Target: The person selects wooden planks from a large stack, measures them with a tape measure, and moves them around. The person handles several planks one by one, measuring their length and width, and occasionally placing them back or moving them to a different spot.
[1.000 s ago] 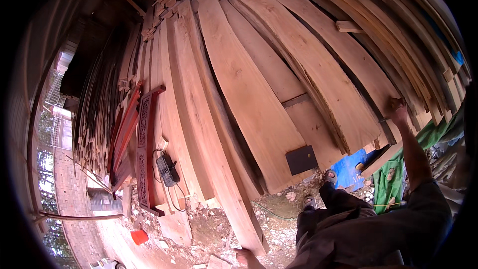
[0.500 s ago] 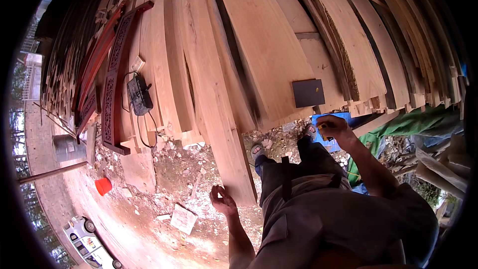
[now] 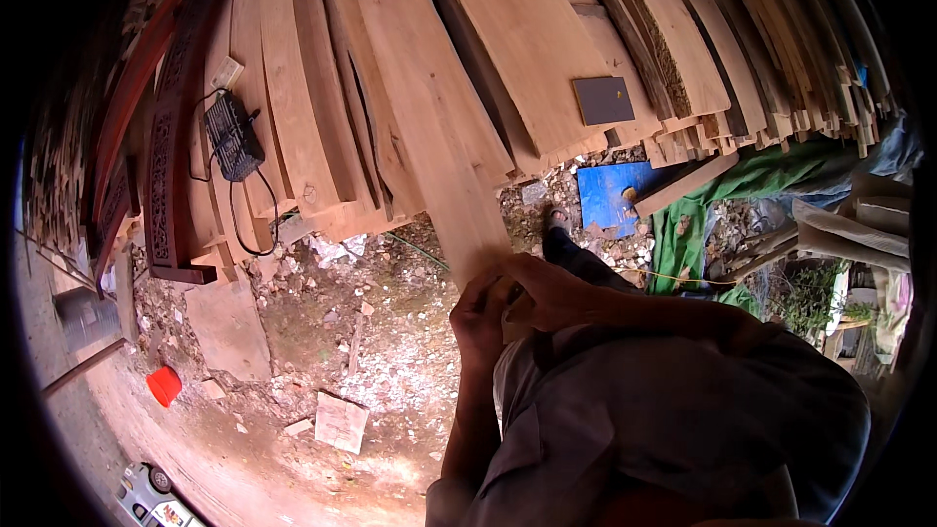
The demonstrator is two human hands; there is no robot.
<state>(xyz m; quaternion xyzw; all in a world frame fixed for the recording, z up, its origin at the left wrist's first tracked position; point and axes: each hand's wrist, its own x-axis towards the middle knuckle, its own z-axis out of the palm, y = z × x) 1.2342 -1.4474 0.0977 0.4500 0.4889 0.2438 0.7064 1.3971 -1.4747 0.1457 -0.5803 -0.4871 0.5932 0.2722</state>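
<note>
My left hand (image 3: 478, 317) and my right hand (image 3: 549, 291) meet in front of my chest, fingers curled and touching each other. Anything pinched between them is hidden, so I cannot tell whether they hold something. Just beyond the hands is the lower end of a long pale plank (image 3: 439, 137), one of many leaning in a fan against the stack. My grey shirt (image 3: 664, 410) fills the lower right, and my shoe (image 3: 558, 222) stands on the rubble.
A dark square board (image 3: 602, 100), a blue sheet (image 3: 610, 190) and a green tarp (image 3: 722, 195) lie right of the planks. At the left are carved dark red wood (image 3: 171, 156), a black cabled device (image 3: 234, 135), a red cup (image 3: 164, 385) and a flat pale slab (image 3: 342, 422) on stony ground.
My right hand came off the planks at the far right and down to my chest. My left hand rose from below to meet it. The view tilted down.
</note>
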